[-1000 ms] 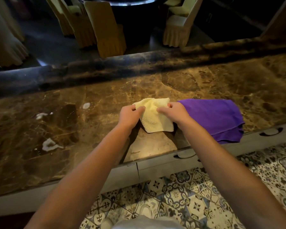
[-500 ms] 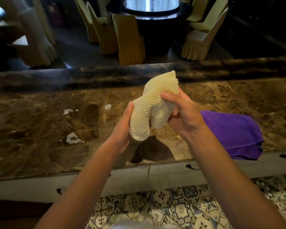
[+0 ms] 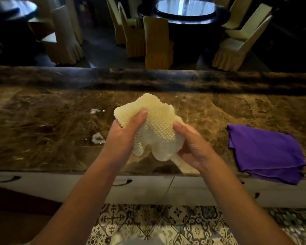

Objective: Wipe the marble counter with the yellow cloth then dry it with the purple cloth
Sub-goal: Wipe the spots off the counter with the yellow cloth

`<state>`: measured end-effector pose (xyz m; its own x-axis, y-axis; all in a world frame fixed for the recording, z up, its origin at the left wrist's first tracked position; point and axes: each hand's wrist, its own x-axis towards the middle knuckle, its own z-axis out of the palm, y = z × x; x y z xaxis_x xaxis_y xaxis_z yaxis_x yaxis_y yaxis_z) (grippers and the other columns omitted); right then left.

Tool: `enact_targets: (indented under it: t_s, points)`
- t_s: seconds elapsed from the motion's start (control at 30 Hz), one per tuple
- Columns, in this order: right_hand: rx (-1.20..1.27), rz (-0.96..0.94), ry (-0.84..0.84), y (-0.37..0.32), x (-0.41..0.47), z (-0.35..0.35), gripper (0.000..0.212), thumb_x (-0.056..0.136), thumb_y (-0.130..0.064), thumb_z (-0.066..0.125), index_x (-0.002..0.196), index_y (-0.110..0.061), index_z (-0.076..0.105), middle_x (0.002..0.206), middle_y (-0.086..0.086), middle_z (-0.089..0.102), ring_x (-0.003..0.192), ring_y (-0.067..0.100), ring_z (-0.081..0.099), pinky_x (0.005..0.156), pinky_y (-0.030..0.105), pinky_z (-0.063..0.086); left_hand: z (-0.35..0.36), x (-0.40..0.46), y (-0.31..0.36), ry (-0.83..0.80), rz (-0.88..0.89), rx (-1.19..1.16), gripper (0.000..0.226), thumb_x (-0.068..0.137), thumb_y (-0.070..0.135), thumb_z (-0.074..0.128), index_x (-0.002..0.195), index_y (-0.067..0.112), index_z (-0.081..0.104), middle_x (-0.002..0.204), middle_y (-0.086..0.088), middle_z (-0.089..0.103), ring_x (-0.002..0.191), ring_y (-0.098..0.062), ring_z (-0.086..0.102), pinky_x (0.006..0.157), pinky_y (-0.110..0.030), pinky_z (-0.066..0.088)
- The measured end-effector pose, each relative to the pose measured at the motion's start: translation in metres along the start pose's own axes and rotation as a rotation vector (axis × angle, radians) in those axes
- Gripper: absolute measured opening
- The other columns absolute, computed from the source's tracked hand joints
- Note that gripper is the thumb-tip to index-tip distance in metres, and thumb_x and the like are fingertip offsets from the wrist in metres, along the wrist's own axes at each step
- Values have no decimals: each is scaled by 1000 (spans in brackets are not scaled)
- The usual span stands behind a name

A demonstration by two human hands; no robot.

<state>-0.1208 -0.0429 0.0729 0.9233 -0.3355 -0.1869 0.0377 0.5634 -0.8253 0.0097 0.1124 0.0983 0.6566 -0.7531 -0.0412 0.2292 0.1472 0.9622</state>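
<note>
The pale yellow waffle-weave cloth [image 3: 155, 126] is bunched up in the air above the brown marble counter [image 3: 42, 131]. My left hand [image 3: 124, 137] grips its left side with the thumb on top. My right hand [image 3: 189, 147] holds its right and lower part. The purple cloth [image 3: 265, 152] lies folded on the counter to the right, its near corner hanging over the front edge, apart from both hands. White foamy spots [image 3: 97, 137] sit on the marble left of my left hand.
A raised dark marble ledge [image 3: 148, 80] runs along the counter's far side. White drawers with dark handles [image 3: 122, 182] line the front below. Beyond the ledge stand covered chairs [image 3: 157, 43] around a round dark table [image 3: 184, 13]. Patterned tiles [image 3: 148, 223] cover the floor.
The yellow cloth was lifted off the counter and gathered between both hands; it now sits more spread and bunched across them. The view shifted, leaving the purple cloth further right.
</note>
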Motion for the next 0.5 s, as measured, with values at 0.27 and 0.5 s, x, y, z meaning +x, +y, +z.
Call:
enact_targets:
  t_s: [0.27,0.5]
  points:
    - [-228,103,-71,30,24,68,67,60,-70,86,115,-33,76,116,1,79,107,20,75,90,34,61,-70,-10,21,87,-40,-53,57,83,58,77,128,24,69,128,-13,73,120,-34,70,94,-55,57]
    - [-512,-122,112,36,39,136,22,88,-62,66,102,-49,77,106,-12,80,95,10,77,70,16,59,-151,-19,35,62,-145,168,61,76,84,62,112,37,76,113,0,79,104,-20,77,93,-51,58]
